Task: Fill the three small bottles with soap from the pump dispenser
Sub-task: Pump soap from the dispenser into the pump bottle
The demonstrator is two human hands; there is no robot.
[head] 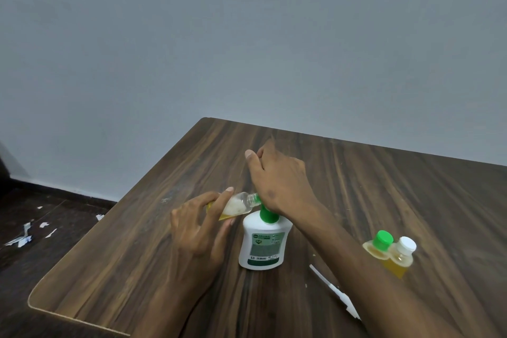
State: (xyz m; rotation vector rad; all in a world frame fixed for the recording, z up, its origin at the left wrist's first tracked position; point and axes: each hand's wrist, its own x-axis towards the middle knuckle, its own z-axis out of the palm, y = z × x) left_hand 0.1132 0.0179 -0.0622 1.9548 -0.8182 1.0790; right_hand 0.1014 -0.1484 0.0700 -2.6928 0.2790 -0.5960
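Observation:
A white pump dispenser (262, 244) with a green pump neck stands mid-table. My right hand (277, 175) lies on top of the pump head, which it hides. My left hand (200, 225) holds a small clear bottle (238, 204) tilted on its side, its open mouth against the green spout. That bottle holds yellow soap with white foam. Two more small bottles of yellow soap stand side by side at the right: one with a green cap (380, 245), one with a white cap (402, 254).
The wooden table (131, 255) ends close on the left and at a rounded front-left corner. A white plastic stick (333, 289) lies on the table beside my right forearm. Paper scraps (24, 236) litter the dark floor at left. A grey wall stands behind.

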